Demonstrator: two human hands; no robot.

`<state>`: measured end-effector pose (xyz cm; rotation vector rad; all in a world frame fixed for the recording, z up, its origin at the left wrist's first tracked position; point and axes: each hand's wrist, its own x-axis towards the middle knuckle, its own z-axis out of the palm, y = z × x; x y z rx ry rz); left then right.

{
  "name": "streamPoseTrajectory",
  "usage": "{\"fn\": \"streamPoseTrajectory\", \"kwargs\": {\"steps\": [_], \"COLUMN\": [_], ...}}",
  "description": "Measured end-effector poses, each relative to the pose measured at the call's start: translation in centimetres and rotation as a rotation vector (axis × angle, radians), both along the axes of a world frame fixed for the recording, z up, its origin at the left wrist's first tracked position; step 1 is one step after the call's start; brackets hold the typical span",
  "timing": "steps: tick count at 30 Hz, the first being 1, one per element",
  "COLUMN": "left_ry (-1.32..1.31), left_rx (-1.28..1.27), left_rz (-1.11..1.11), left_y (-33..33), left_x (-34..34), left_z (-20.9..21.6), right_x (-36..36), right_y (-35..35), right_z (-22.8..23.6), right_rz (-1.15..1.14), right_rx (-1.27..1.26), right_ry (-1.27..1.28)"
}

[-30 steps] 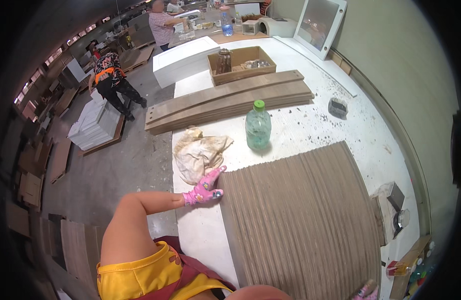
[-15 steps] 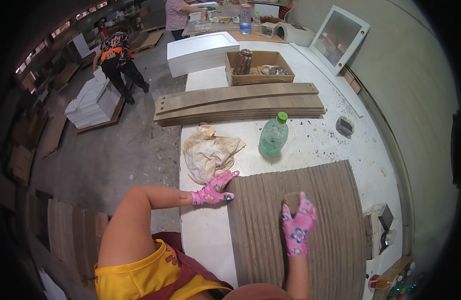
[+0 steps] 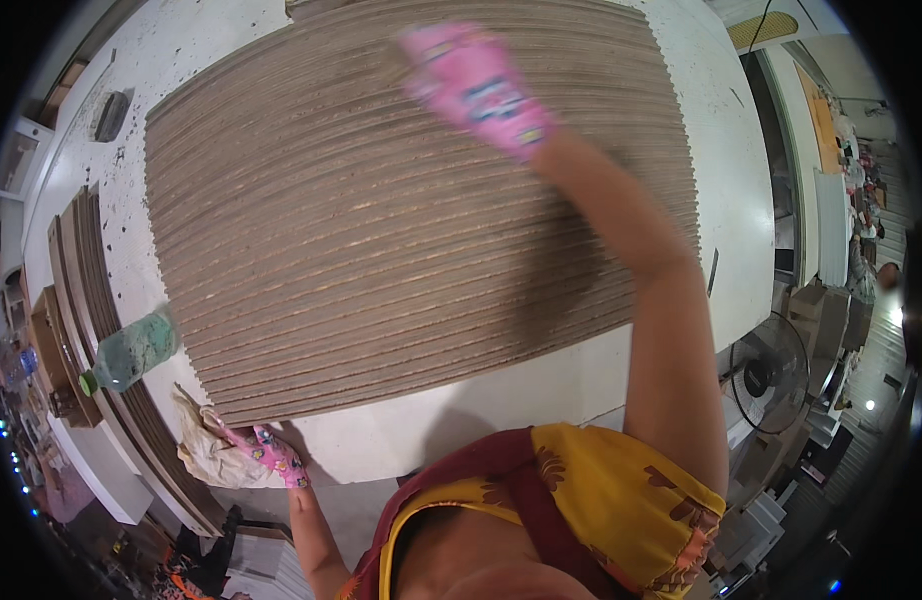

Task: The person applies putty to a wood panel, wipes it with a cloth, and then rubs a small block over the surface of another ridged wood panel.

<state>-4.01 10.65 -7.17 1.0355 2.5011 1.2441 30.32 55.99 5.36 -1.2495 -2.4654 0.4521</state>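
Observation:
A broad stack of thin brown boards [image 3: 411, 230], their ridged edges facing up, lies on the white table. My right hand [image 3: 476, 90], in a pink flowered glove, is over the far part of the stack with the arm stretched out. It is smeared by motion; a bit of brown pad shows faintly at its fingertips. My left hand [image 3: 279, 456], in a matching glove, rests at the near left corner of the boards, fingers extended. Beside it a crumpled cream cloth [image 3: 216, 448] lies partly behind its fingers.
A green-capped clear bottle [image 3: 136, 350] stands left of the stack. Beyond it are long brown planks [image 3: 106, 320] and a cardboard box [image 3: 53, 345]. A small dark block [image 3: 110, 116] sits at the far left. A fan [image 3: 769, 372] stands past the table's right end.
The view has swung round to the right, so the stack now lies crosswise. My right hand has swept to the stack's far part; my left stays by its corner and the cloth.

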Motion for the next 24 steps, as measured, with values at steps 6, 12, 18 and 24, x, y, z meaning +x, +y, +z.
{"fn": "streamPoseTrajectory", "kwargs": {"steps": [6,12,18,24], "left_ry": [0.000,-0.092,-0.113,-0.238], "left_rx": [-0.012,-0.077,0.134,0.175], "left_rz": [0.045,0.097,-0.013,0.019], "left_y": [-2.8,-0.8,0.8,-0.3], "left_x": [-2.4,0.0,0.2,-0.6], "left_z": [-1.5,1.3,0.5,-0.1], "right_x": [25.2,25.6,-2.1,-20.9], "right_y": [10.7,10.2,-4.4,-11.1], "right_z": [-3.6,-0.1,-1.3,-3.1], "right_rz": [-0.787,-0.966,0.355,0.655], "right_rx": [0.525,0.340,-0.336,0.503], "right_ry": [-0.546,-0.258,0.596,0.323]}}
